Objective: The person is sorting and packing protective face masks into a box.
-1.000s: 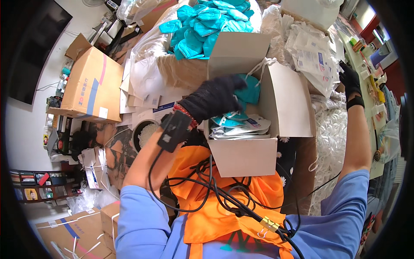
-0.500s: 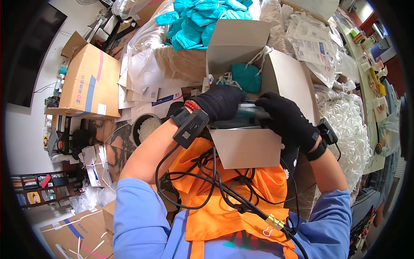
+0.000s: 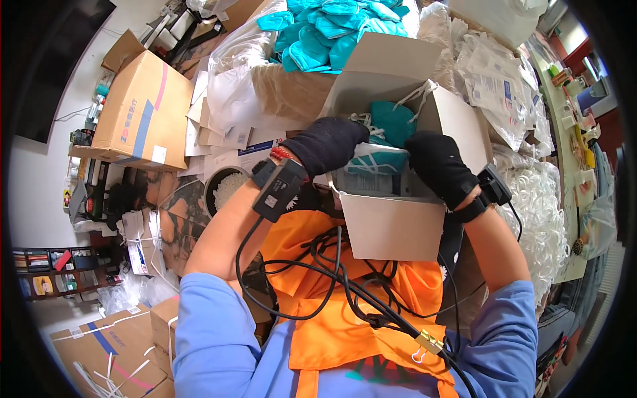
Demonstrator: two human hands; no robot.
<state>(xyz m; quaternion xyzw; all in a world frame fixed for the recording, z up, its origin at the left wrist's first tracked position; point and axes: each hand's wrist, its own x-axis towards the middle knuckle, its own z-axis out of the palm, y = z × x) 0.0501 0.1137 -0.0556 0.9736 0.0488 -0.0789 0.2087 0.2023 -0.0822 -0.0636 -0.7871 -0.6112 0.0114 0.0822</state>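
My black-gloved left hand (image 3: 326,147) and right hand (image 3: 440,168) are over an open, grey-white carton (image 3: 396,227). Between them is a folded teal face mask (image 3: 377,161) with white straps across it, held at its two ends by my closed fingers. The fingertips are partly hidden by the gloves. Clear-wrapped flat packets (image 3: 365,184) lie in the carton just under this mask. Farther back inside, another teal mask (image 3: 391,123) leans with its white straps loose.
Beyond the carton rises a heap of teal masks (image 3: 332,33). White straps (image 3: 531,205) are piled at the right, below clear plastic bags (image 3: 494,79). At the left stand a brown cardboard box (image 3: 142,109) and a pot of white bits (image 3: 229,189). Black cables (image 3: 345,278) cross my orange apron.
The blurred item between my hands now shows clearly as a strapped mask. My hands are slightly farther apart, and the view has shifted a little.
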